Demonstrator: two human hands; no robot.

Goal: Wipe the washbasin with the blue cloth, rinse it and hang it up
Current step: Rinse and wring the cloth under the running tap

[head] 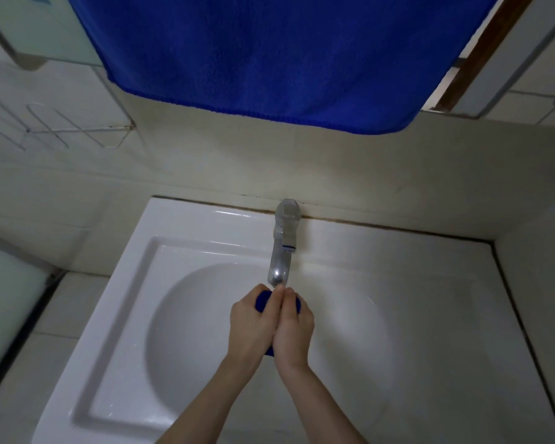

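Over the bowl of the washbasin (pixel 125 283), just under the tap (pixel 281 251) spout: left hand (pixel 250 325) and right hand (pixel 293 331) pressed side by side, both gripping the blue cloth (pixel 261 302). Fingers (pixel 260 288) of each hand curled round it. Cloth bunched into a wad, mostly hidden; blue shows at the fingertips on both sides and below the heels of the hands. Cannot tell if water is running. White basin set against the tiled wall (pixel 205 168). Large blue towel (pixel 269 59) hangs above, well clear of the tap. Wire rack (pixel 74 129) on the wall, left.
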